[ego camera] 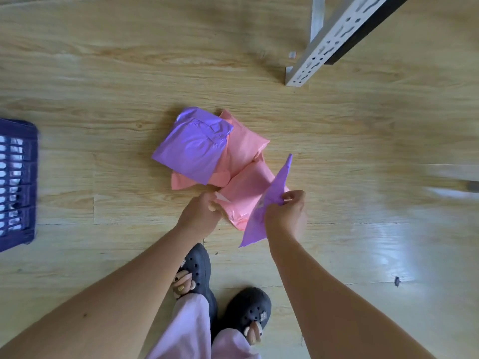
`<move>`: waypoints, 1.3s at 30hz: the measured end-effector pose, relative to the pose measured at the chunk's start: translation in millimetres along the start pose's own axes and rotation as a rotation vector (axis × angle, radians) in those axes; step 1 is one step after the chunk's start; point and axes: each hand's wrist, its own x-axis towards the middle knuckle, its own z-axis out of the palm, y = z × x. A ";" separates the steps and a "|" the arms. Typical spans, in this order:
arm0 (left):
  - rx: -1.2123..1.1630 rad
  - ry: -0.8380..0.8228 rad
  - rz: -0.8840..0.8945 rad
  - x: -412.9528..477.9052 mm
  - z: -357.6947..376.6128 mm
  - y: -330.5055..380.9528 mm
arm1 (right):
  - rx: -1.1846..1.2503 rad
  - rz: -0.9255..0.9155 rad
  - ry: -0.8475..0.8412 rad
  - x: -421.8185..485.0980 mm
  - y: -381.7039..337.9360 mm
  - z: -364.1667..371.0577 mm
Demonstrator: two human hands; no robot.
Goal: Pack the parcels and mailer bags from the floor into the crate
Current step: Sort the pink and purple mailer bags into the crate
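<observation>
A pile of mailer bags lies on the wooden floor in the middle of the head view. A full purple mailer bag [193, 146] rests on top of a pink mailer bag [245, 149]. A second pink mailer bag [246, 193] lies nearer to me, and my left hand [202, 211] grips its near corner. My right hand [287, 211] pinches a flat purple mailer bag [269, 203], held up on edge above the floor. The dark blue slotted crate [16, 182] stands at the far left edge, partly out of frame.
A white perforated metal shelf leg [324, 47] stands on the floor at the upper right. My feet in dark clogs [197, 270] are just below the pile. A small dark speck [397, 281] lies on the floor at the right.
</observation>
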 end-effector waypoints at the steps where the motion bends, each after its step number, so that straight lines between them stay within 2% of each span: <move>1: -0.042 0.005 -0.024 -3.0 -1.2 1.6 | 0.018 0.001 0.001 -3.4 -2.6 -1.5; 4: -0.221 -0.003 -0.126 -9.2 -3.9 4.8 | 0.094 0.012 -0.056 -8.2 -8.1 -5.6; 8: -0.523 -0.039 -0.260 -13.6 -13.7 5.1 | 0.258 0.127 -0.281 -11.7 -21.8 -8.3; 11: -0.739 -0.125 -0.302 -13.7 -23.8 2.3 | 0.232 0.142 -0.413 -12.4 -27.3 -3.4; 13: -0.794 -0.068 -0.311 -9.2 -30.0 -3.6 | 0.204 0.119 -0.444 -11.0 -28.1 5.5; 17: -0.785 0.264 -0.295 4.3 -52.7 -15.8 | 0.128 0.060 -0.484 -4.5 -39.2 30.3; 20: -0.750 0.389 -0.261 12.5 -70.2 -21.6 | 0.126 0.052 -0.539 -1.9 -52.4 50.6; 23: -0.754 0.488 -0.249 26.3 -85.2 -38.8 | 0.295 0.154 -0.590 -2.6 -65.9 78.4; 27: -0.743 0.516 -0.256 40.0 -96.0 -56.0 | 0.556 0.272 -0.613 -1.6 -83.5 99.6; 31: -0.797 0.488 -0.280 52.2 -100.5 -70.0 | 0.573 0.294 -0.581 2.9 -92.4 118.4; 39: -0.742 0.467 -0.246 62.7 -90.7 -76.3 | 0.667 0.408 -0.573 10.2 -97.6 135.1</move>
